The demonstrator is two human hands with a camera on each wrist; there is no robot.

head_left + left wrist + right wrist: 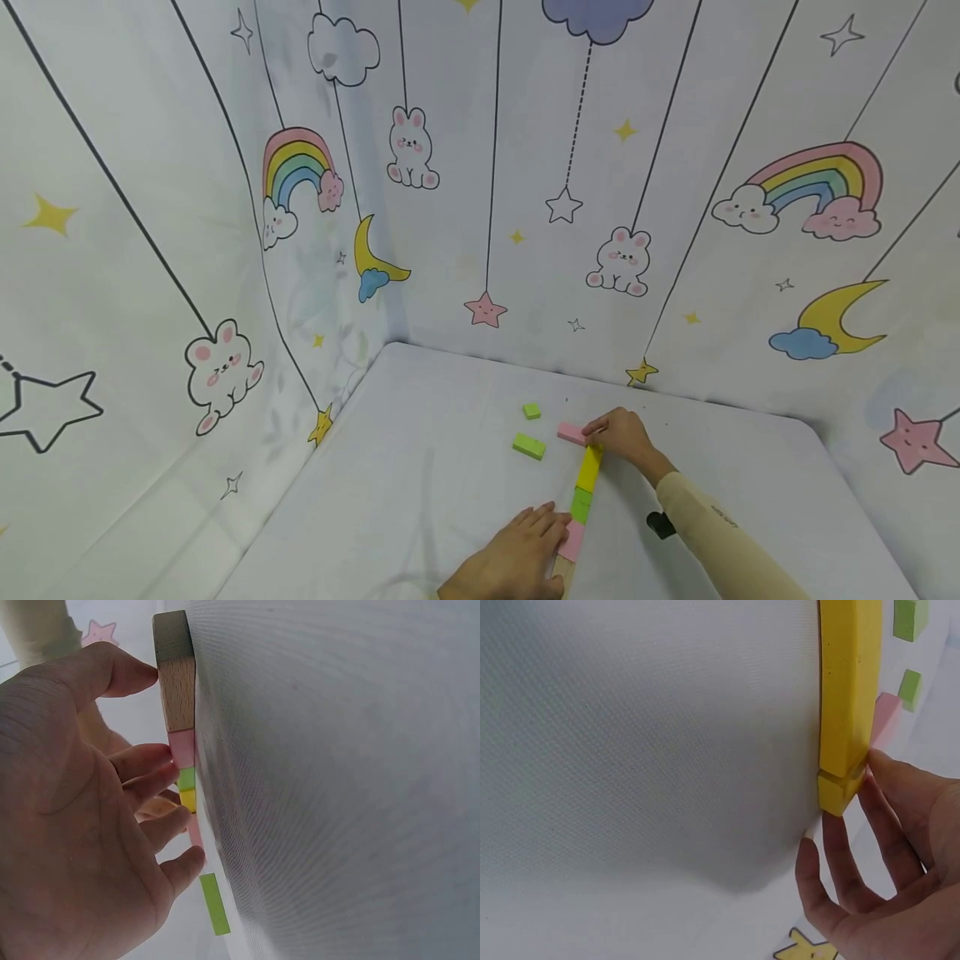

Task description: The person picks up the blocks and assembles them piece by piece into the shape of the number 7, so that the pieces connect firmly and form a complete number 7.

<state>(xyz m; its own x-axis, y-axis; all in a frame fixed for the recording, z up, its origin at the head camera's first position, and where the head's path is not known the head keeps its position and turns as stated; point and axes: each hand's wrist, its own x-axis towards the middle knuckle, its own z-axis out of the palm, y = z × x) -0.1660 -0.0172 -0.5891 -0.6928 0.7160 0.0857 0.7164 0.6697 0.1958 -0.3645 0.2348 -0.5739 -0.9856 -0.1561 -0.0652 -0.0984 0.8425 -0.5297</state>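
A row of blocks runs along the white table: a bare wooden block (178, 694), a pink block (572, 540), a green block (581, 504) and a long yellow block (847, 690). A small yellow piece (832, 793) sits at the far end. My left hand (517, 554) rests along the row's left side, thumb at the wooden block and fairly straight fingers touching the coloured ones. At the far end my right hand (622, 435) pinches the end of another pink block (572, 432) between thumb and index finger. That block points left, at an angle to the row.
Left of the row lie a green block (529, 446) and a smaller green block (532, 411), both loose on the table (390, 467). A small black object (661, 525) shows beside the right sleeve. Patterned white fabric (450, 250) hangs behind the table.
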